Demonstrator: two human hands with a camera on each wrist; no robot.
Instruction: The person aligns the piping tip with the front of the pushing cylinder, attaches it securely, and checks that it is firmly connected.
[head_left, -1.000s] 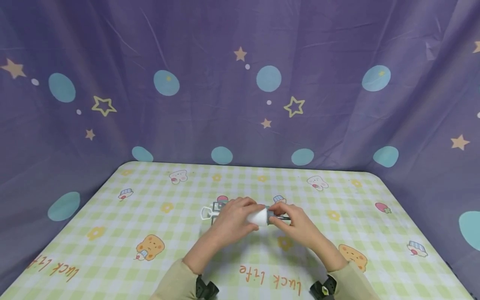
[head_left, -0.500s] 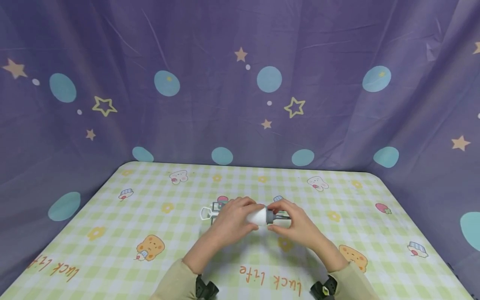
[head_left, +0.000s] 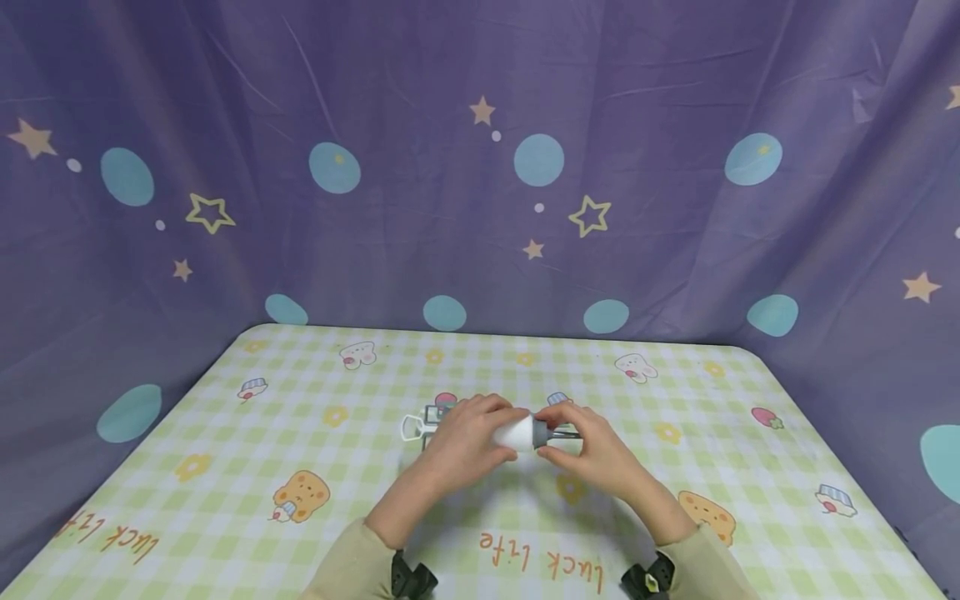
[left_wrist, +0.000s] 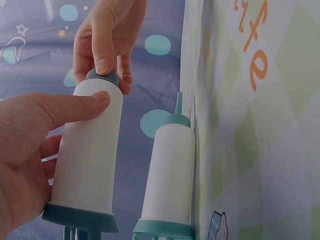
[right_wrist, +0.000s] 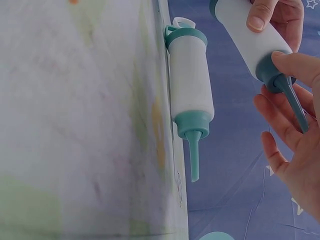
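My left hand [head_left: 468, 442] grips the white barrel [left_wrist: 92, 150] of a syringe with grey-blue end parts, its thumb lying along the barrel near the cap. At the syringe's right end, the thumb and fingertips of my right hand [right_wrist: 302, 105] pinch the grey-blue nozzle cap [head_left: 540, 433]. A long thin nozzle [right_wrist: 294, 104] sticks out from that cap past the palm. Close beside the held one, a second syringe [right_wrist: 191, 75] with teal end parts lies on the table; in the head view my left hand hides most of it.
A green-and-white checked cloth [head_left: 315, 450] with printed cartoons covers the table. Behind it hangs a purple curtain [head_left: 420, 208] with stars and blue dots. A white ring handle [head_left: 412, 427] pokes out left of the left hand.
The right thumb and fingers have shifted around the nozzle cap, the thumb now lower on it than a second ago. The left hand and the barrel have stayed in place.
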